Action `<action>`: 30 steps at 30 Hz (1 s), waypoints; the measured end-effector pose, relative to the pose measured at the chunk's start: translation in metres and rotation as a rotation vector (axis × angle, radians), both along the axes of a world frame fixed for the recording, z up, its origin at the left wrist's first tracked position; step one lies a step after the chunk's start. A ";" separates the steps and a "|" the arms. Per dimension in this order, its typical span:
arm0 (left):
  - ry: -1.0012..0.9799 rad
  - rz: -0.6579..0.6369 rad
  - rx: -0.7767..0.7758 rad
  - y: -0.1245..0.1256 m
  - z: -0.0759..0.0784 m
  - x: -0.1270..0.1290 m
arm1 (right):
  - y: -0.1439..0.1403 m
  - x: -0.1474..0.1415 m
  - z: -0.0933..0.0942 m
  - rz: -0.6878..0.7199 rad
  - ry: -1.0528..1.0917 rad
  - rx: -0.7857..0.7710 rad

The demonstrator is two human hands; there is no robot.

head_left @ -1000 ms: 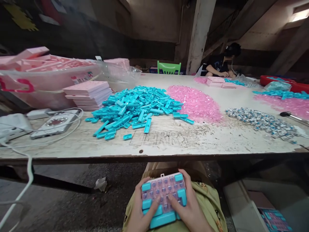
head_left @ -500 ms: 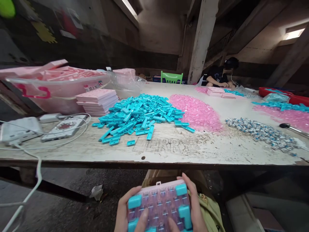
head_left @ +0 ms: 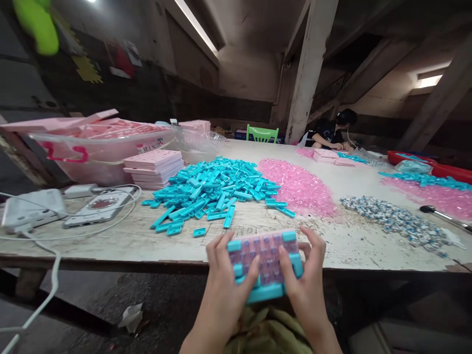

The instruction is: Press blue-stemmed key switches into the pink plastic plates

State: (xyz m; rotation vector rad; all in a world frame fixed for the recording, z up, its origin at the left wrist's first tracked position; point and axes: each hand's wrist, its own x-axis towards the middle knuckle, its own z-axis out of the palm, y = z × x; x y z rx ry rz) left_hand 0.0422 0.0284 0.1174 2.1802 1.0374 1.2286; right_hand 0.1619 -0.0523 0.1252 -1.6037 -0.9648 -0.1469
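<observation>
While gripped at both side edges, the small keypad (head_left: 264, 263) is held just over the near edge of the table (head_left: 155, 241), left hand (head_left: 224, 290) and right hand (head_left: 304, 287) both closed on it, thumbs on the keys. It is judged light and rigid, with loose-fit caps likely to pop off; the side rails are best taken. A second ago it was held low in the lap; it has been raised to table height.

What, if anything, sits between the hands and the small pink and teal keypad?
Nothing visible. The left hand and right hand both grip the keypad directly, thumbs on its keys, held up at the table edge.
</observation>
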 end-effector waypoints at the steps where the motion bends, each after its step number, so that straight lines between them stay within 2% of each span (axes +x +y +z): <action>1: 0.032 -0.011 0.046 0.010 0.002 0.011 | 0.011 0.011 0.002 -0.037 -0.055 0.014; 4: 0.071 -0.016 0.138 0.031 0.004 0.034 | 0.034 0.037 0.004 -0.090 -0.194 -0.023; 7: 0.095 -0.038 0.252 0.035 0.003 0.037 | 0.037 0.046 -0.002 -0.137 -0.265 -0.052; 9: 0.113 -0.118 0.346 0.034 0.002 0.031 | 0.030 0.046 -0.006 -0.075 -0.356 -0.091; 12: 0.146 -0.283 0.469 0.033 0.002 0.020 | 0.016 0.043 -0.009 0.109 -0.541 -0.150; 14: 0.161 -0.372 0.522 0.035 0.002 0.016 | 0.010 0.043 -0.010 0.111 -0.647 -0.163; 16: 0.168 -0.419 0.548 0.037 0.002 0.015 | 0.007 0.043 -0.011 0.085 -0.702 -0.173; 22: 0.165 -0.377 0.582 0.042 -0.006 0.010 | 0.003 0.038 -0.020 0.090 -0.777 -0.114; 25: 0.186 -0.418 0.617 0.044 -0.014 0.000 | -0.006 0.033 -0.029 0.092 -0.803 -0.138; 28: 0.160 -0.473 0.627 0.032 -0.024 -0.014 | -0.019 0.021 -0.045 0.046 -0.785 -0.077; 30: 0.067 -0.477 0.531 0.012 -0.032 -0.025 | -0.029 0.010 -0.060 -0.027 -0.706 -0.019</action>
